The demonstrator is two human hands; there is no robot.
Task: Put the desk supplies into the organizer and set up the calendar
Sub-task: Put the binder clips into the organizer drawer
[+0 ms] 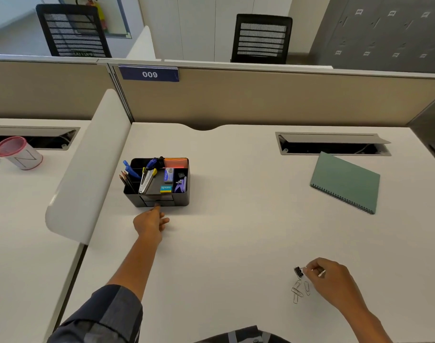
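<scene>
Head view: left hand (151, 222) reaches forward across the white worktop (236, 231), index fingertip touching the low front face of the black organizer (159, 191), at what looks like a small drawer; other fingers loosely curled, nothing held. Organizer sits just beyond that hand and is filled: pencils (125, 179) in the left slot, blue pens (132, 169), a stapler (147, 180), an orange pad (175, 162) at the back, a staple box (169, 175), a teal eraser (166, 188) and a purple item (181, 185) at the right. Right hand (330, 278) is low on the worktop, well apart from the organizer, fingers pinched closed on the wire handle of a black binder clip (298, 271). Loose paper clips (300, 290) lie just beside and below that hand, on its left. Green spiral-bound calendar (345, 181) lies flat, far beyond the right hand, near the cable hatch (332, 143). Pink-rimmed cup (18, 153) stands on the neighbouring desk, left of the divider (88, 167).
</scene>
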